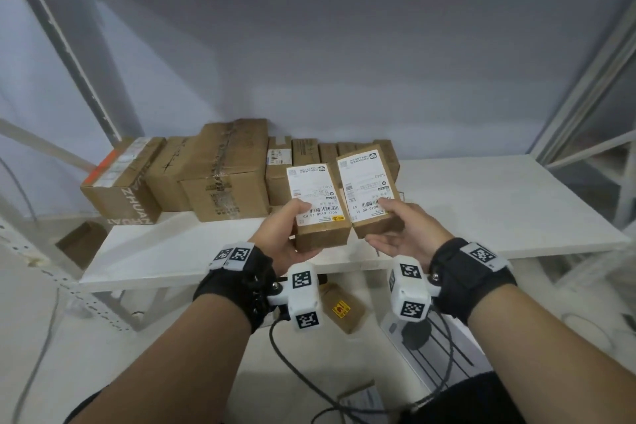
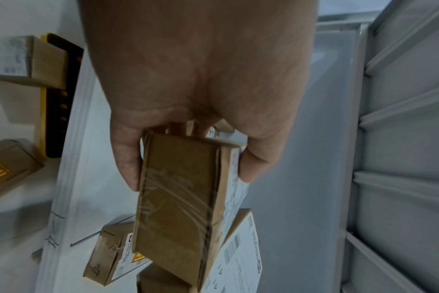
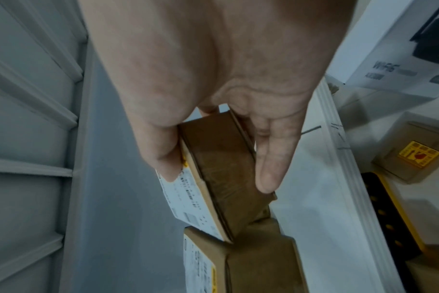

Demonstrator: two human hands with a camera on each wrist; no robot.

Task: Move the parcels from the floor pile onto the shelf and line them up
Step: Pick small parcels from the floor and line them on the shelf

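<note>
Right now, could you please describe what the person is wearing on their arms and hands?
Both hands, left and right, are bare, forearms unsleeved. Each wrist has a black strap carrying white blocks printed with black-and-white square markers. A dark cable trails from the left block.

shelf (image 1: 499, 203) bare right of box row (image 1: 220, 175), row blocks left

I'm looking into a parcel storeroom, white metal shelf (image 1: 481, 203) against a grey wall, taped cardboard parcels (image 1: 220, 175) with courier labels lined along its back left edge, more boxes (image 1: 344, 310) on the floor
</note>
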